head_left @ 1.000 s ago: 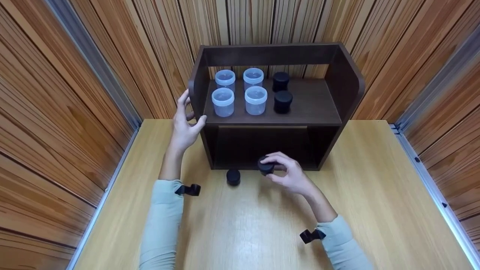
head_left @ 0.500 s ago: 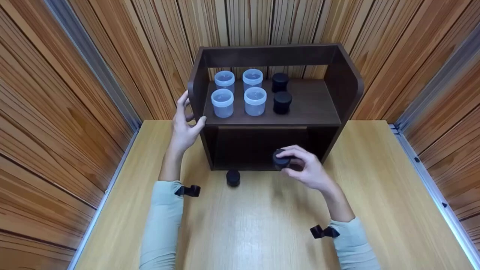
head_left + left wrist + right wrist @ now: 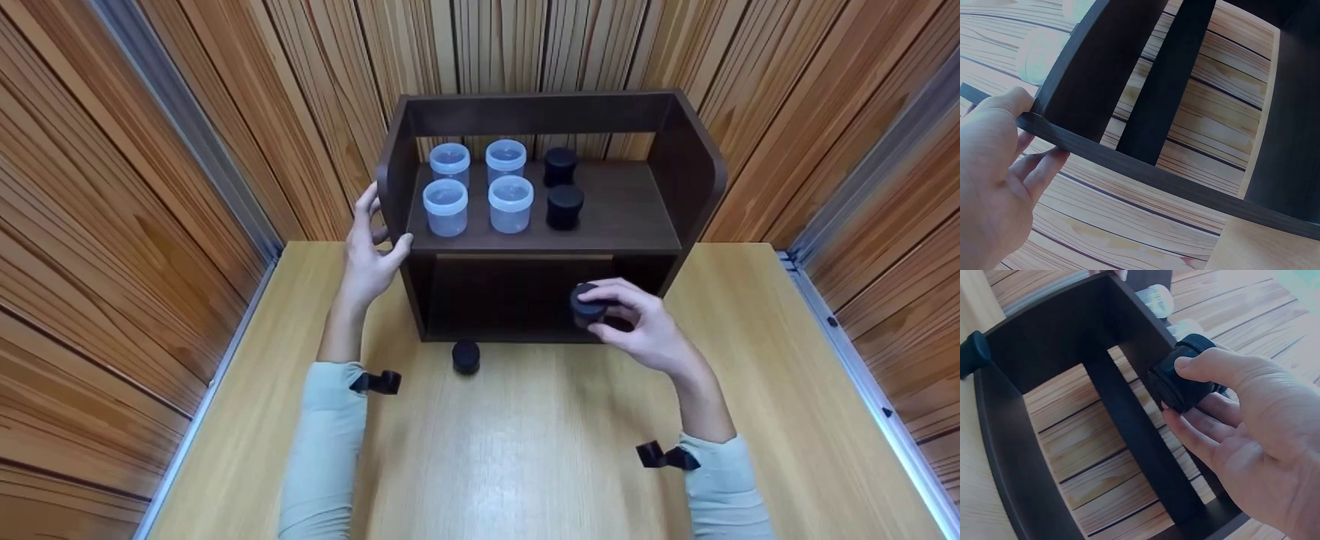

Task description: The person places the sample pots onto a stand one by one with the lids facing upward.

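Observation:
A dark brown two-tier shelf (image 3: pixel 465 240) stands on the table against the back wall. My left hand (image 3: pixel 370 259) holds its left side panel, the thumb at the front edge by the upper board and the fingers against the outer face. In front of the right part of the lower opening, my right hand (image 3: pixel 641 322) pinches a small black jar (image 3: pixel 586 304) between thumb and fingers. In the right wrist view the thumb lies on the side of this black jar (image 3: pixel 1179 377). Another black jar (image 3: pixel 466 358) stands on the table in front of the shelf.
On the upper board stand several translucent jars (image 3: pixel 511 206) in two columns, with a column of two black jars (image 3: pixel 564 208) to their right. Bare board (image 3: pixel 634 202) shows between these and the right side panel. Wood-grain walls (image 3: pixel 180 150) enclose the table (image 3: pixel 480 465).
My right hand has carried the black jar to the right and up, from near the shelf's lower front edge to before the lower opening. My left hand keeps its place on the side panel.

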`<action>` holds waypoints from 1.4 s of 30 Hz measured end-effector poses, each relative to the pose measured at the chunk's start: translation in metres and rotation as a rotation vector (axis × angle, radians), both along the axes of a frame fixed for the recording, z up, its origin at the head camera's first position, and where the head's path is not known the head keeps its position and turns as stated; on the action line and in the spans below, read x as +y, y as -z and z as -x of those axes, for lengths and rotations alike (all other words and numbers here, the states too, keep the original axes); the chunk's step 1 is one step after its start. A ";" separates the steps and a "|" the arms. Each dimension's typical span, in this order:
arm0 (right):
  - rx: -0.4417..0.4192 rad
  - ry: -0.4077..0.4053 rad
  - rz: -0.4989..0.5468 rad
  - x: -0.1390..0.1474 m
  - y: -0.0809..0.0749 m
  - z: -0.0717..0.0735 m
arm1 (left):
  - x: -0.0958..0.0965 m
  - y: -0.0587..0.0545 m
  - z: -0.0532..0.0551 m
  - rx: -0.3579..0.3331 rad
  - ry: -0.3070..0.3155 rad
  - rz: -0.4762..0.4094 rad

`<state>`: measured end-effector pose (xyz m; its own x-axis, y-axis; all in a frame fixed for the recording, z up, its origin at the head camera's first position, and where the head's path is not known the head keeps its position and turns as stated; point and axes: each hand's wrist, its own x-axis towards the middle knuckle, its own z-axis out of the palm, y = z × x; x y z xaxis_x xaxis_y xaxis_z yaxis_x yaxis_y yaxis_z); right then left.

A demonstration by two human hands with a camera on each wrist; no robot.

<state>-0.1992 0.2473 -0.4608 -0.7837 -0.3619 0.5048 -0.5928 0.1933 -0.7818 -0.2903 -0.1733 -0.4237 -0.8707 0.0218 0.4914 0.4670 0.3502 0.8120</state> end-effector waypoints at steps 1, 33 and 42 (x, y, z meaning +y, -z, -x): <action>0.002 0.001 0.007 0.002 -0.002 0.000 | 0.000 0.000 0.000 0.000 0.001 0.001; 0.004 0.339 0.274 0.002 -0.078 0.024 | -0.001 0.000 0.003 0.017 0.011 -0.019; -0.041 0.474 0.265 -0.005 -0.089 0.044 | 0.000 0.001 0.002 0.012 0.021 -0.027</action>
<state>-0.2432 0.2418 -0.3718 -0.8509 0.1713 0.4965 -0.4568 0.2253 -0.8606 -0.2926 -0.1730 -0.4245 -0.8640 0.0264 0.5028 0.4840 0.3187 0.8150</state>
